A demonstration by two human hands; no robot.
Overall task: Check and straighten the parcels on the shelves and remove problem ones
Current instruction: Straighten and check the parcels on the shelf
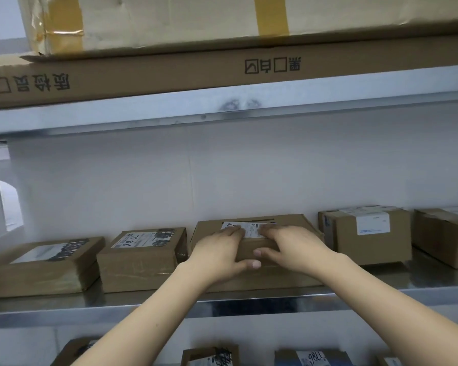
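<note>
A flat brown cardboard parcel (291,221) with a white label lies in the middle of the metal shelf (381,291). Both hands rest on it. My left hand (220,253) lies palm down on its top left, fingers on the label, thumb over the front edge. My right hand (292,245) covers the top right, its thumb also on the front face. Left of it sit two more parcels, one marked with handwritten numbers (143,257) and a flatter one (40,265). To the right stand a taller box (368,233) and another box (444,236).
Long flat cartons (222,72) lie on the upper shelf, with a taped box (169,19) on top. The lower shelf holds several small parcels, one with a numbered label (312,359). A white wall backs the shelves.
</note>
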